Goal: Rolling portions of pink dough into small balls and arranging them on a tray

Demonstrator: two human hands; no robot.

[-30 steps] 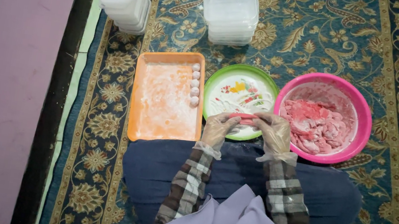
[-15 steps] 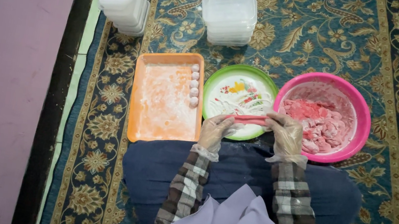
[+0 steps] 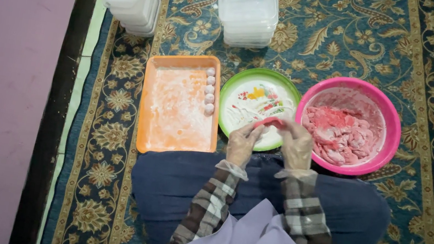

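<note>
Hands [image 3: 269, 142], two, pinch one pink dough piece [image 3: 270, 122]

plaid sleeves, clear gloves, lilac scarf, navy skirt

Obstacles: green plate [image 3: 246, 86] directly beyond the fingers; pink bowl [image 3: 394, 138] just right of the right hand [image 3: 295, 146]; orange tray [image 3: 147, 105] just left of the left hand [image 3: 241, 143], dough balls [image 3: 210, 89] along its near edge. Free room: patterned rug [image 3: 323, 40] beyond, short of two container stacks [image 3: 247, 13].

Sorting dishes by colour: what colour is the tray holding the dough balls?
Orange tray, dusted white inside; head view.
</note>
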